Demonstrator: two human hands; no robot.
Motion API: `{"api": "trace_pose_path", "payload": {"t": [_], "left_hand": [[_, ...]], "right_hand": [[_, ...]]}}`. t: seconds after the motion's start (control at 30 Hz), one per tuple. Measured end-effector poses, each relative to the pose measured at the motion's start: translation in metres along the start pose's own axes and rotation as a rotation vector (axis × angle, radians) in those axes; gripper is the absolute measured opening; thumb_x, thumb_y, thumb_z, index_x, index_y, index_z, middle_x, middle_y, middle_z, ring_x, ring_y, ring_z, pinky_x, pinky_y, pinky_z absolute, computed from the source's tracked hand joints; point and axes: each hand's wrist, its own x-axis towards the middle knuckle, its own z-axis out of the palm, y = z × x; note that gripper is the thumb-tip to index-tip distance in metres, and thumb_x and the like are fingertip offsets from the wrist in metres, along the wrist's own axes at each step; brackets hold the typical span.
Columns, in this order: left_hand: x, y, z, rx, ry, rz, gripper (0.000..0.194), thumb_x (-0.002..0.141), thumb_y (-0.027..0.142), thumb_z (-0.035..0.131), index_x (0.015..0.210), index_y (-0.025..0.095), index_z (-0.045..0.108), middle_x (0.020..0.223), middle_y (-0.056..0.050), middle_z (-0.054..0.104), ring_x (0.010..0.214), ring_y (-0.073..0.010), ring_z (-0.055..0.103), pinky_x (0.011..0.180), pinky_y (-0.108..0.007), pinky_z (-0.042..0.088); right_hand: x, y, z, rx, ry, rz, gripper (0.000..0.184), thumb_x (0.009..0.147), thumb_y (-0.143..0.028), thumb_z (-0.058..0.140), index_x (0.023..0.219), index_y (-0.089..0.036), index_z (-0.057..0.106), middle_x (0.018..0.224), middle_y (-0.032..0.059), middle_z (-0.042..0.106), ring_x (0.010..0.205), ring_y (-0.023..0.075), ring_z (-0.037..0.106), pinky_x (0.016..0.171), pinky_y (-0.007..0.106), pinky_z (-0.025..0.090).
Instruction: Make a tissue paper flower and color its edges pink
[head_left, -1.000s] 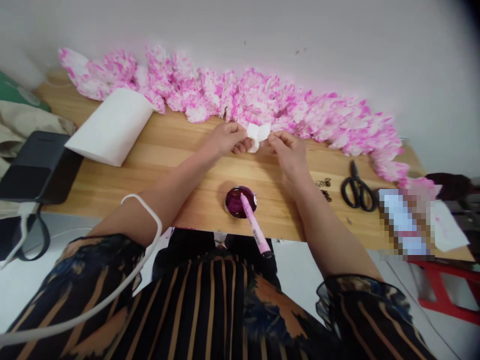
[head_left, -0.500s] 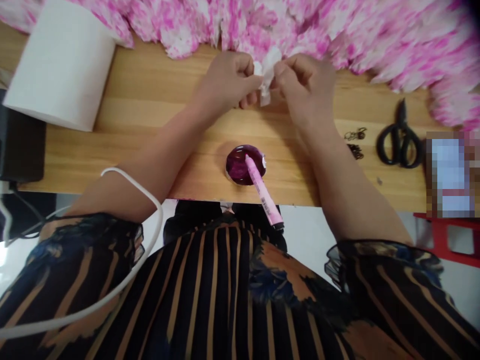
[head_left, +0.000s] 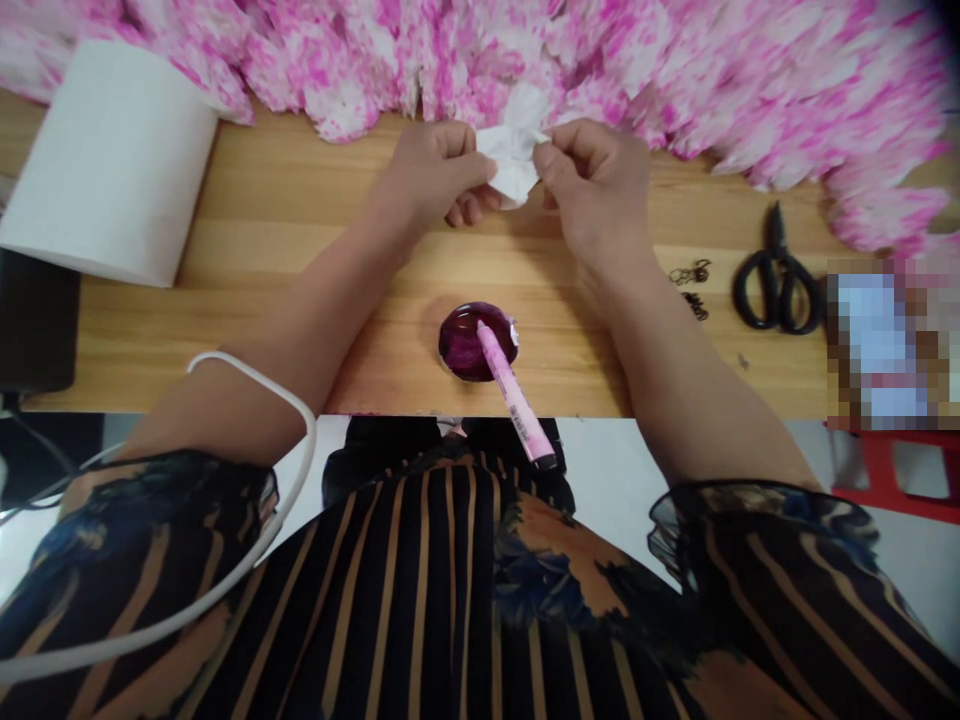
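Between both hands a piece of white tissue paper is spread, creased and gathered, above the wooden table. My left hand pinches its left edge between thumb and fingers. On the opposite edge, my right hand pinches with thumb and forefinger. Nearer to me, a small round dish of dark purple liquid stands close to the table's front edge. A pink marker pen leans with its tip in the dish, its black end hanging past the edge.
Many pink-and-white paper flowers cover the table's far side. A large white paper roll stands at the left. Black scissors, small dark wire pieces and a blurred-out phone lie at the right. A white cable crosses my left arm.
The tissue has been opened out wider between my hands; it was narrow and bunched before. The whole view has shifted slightly. Dish and marker pen stay in place.
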Motion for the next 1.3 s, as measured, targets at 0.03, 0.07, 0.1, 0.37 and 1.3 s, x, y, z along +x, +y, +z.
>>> {"api": "trace_pose_path", "payload": {"t": [0.03, 0.07, 0.1, 0.37, 1.3], "left_hand": [[0.0, 0.001, -0.001, -0.031, -0.002, -0.004, 0.02, 0.088, 0.002, 0.055, 0.071, 0.013, 0.058, 0.063, -0.001, 0.069, 0.048, -0.0075, 0.057, 0.05, -0.023, 0.039], [0.0, 0.001, -0.001, -0.06, -0.009, -0.006, 0.019, 0.088, 0.003, 0.055, 0.072, 0.013, 0.059, 0.063, -0.001, 0.07, 0.048, -0.0076, 0.058, 0.05, -0.023, 0.039], [0.0, 0.001, -0.002, -0.087, -0.015, 0.0, 0.018, 0.088, 0.003, 0.055, 0.073, 0.012, 0.059, 0.064, -0.001, 0.071, 0.048, -0.0077, 0.058, 0.05, -0.023, 0.039], [-0.003, 0.003, -0.005, -0.21, -0.038, -0.02, 0.014, 0.094, 0.008, 0.053, 0.083, 0.01, 0.061, 0.069, -0.002, 0.07, 0.052, -0.0083, 0.059, 0.053, -0.023, 0.037], [0.009, -0.005, -0.017, -0.123, -0.157, 0.016, 0.023, 0.079, 0.011, 0.065, 0.087, 0.03, 0.055, 0.071, 0.008, 0.073, 0.063, -0.0102, 0.062, 0.059, -0.028, 0.044]], "right_hand": [[0.0, 0.0, 0.0, 0.034, 0.005, 0.015, 0.022, 0.091, -0.04, 0.063, 0.07, -0.037, 0.06, 0.074, -0.0014, 0.067, 0.071, 0.0238, 0.055, 0.068, 0.043, 0.047], [0.0, 0.0, -0.001, 0.067, 0.006, 0.028, 0.022, 0.091, -0.041, 0.063, 0.07, -0.037, 0.061, 0.074, -0.0015, 0.067, 0.07, 0.0237, 0.054, 0.068, 0.044, 0.047], [-0.001, 0.0, -0.001, 0.098, 0.002, 0.037, 0.023, 0.091, -0.043, 0.063, 0.069, -0.038, 0.062, 0.073, -0.0014, 0.067, 0.068, 0.0236, 0.054, 0.067, 0.044, 0.047], [-0.006, -0.01, -0.003, -0.021, -0.017, -0.053, 0.043, 0.095, -0.064, 0.054, 0.064, -0.036, 0.06, 0.074, 0.0024, 0.068, 0.076, 0.027, 0.059, 0.074, 0.049, 0.046], [0.004, 0.006, 0.002, 0.127, 0.013, 0.068, 0.026, 0.086, -0.055, 0.066, 0.07, -0.036, 0.062, 0.073, -0.0002, 0.069, 0.067, 0.0228, 0.056, 0.063, 0.043, 0.044]]}}
